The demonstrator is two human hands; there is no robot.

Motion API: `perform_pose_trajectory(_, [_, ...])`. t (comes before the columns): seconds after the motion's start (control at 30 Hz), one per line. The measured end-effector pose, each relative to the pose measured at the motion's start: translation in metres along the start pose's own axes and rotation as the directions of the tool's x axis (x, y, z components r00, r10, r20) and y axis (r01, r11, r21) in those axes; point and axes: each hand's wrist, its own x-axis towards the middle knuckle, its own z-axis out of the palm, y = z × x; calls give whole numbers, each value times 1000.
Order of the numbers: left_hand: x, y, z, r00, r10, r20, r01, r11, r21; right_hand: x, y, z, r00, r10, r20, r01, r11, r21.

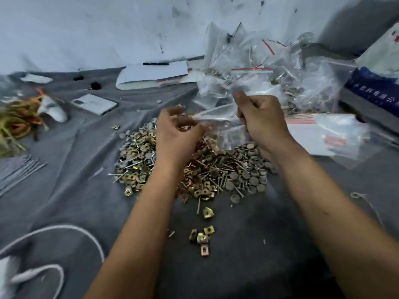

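A creased grey cloth [64, 169] covers the whole surface. Left of centre a smartphone [95, 104] lies face down. A tangle of yellow and orange rubber bands [17, 119] sits at the left edge, with thin metal rods [19, 171] just below it. A white cable [71, 228] loops across the lower left. At top centre a black pen [155, 64] rests on folded white paper [151, 75]. A printed blue-and-white sack [375, 87] stands at the right edge.

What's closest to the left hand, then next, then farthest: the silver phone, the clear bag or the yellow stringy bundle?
Starting from the left hand:
1. The clear bag, held in its fingers and also gripped by the right hand.
2. The silver phone, on the cloth off to its left.
3. The yellow stringy bundle, at the far left edge.
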Motion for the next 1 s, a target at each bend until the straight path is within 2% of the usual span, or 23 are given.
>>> perform_pose_trajectory(0.03, [-1,-3,-17,988,121,-100,-101,977,187,-3,-4,10,997,-21,70,25,999,-49])
perform_pose_trajectory(0.07, [-2,-6,-33,959,247,-140,-186,919,348,-6,-8,20,987,-26,160,38,997,-69])
perform_pose_trajectory(0.1, [-4,-7,-46,936,332,-114,-252,861,442,-9,-11,27,966,-19,257,31,999,-43])
perform_pose_trajectory(0.13, [-4,-10,-55,940,337,-49,-279,844,458,-11,-13,32,940,-18,341,15,1000,12])
perform_pose_trajectory(0.17, [-4,-12,-64,959,282,21,-266,875,405,-11,-16,36,914,-28,405,-3,997,77])
perform_pose_trajectory(0.23, [-6,-11,-75,988,81,130,-88,995,49,-8,-19,38,869,-54,492,-50,979,196])
perform_pose_trajectory(0.27, [-8,-9,-78,983,-7,185,39,985,-168,-5,-20,36,849,-66,525,-71,969,237])
perform_pose_trajectory(0.3, [-9,-6,-80,966,-63,252,148,930,-337,-1,-21,33,832,-72,550,-83,964,252])
perform_pose_trajectory(0.33, [-9,-5,-85,952,-90,291,212,883,-419,3,-22,31,817,-72,572,-81,968,238])
perform_pose_trajectory(0.4, [-6,-4,-90,942,-119,314,242,889,-388,11,-22,27,790,-54,611,-62,984,168])
perform_pose_trajectory(0.5, [-7,-9,-86,955,-111,276,178,957,-228,16,-21,27,774,-48,631,1,997,75])
perform_pose_trajectory(0.6, [-1,-15,-84,976,-127,175,156,975,-159,17,-13,31,839,-81,539,48,996,75])
perform_pose_trajectory(0.67, [2,-13,-90,977,-166,138,193,956,-220,18,-8,34,914,-127,385,139,990,-5])
perform_pose_trajectory(0.73, [6,-8,-94,987,-159,29,159,934,-320,15,-2,37,944,-160,287,219,958,-187])
perform_pose_trajectory(0.77, [9,-6,-94,989,-127,-76,92,929,-357,11,2,38,947,-196,256,261,931,-256])
perform_pose_trajectory(0.8, [12,-5,-94,973,-44,-228,-34,944,-328,7,5,39,943,-248,223,305,911,-277])
perform_pose_trajectory(0.83, [15,-5,-94,922,87,-377,-181,958,-221,2,7,41,937,-296,185,337,905,-260])
perform_pose_trajectory(0.87, [17,-4,-92,843,244,-479,-306,950,-54,-4,9,42,929,-333,162,363,906,-219])
perform_pose_trajectory(0.93, [14,-4,-82,715,498,-490,-433,867,248,-13,12,44,922,-336,194,355,932,-71])
perform_pose_trajectory(1.0, [4,-6,-63,646,681,-345,-508,721,471,-23,12,49,935,-237,263,208,969,133])
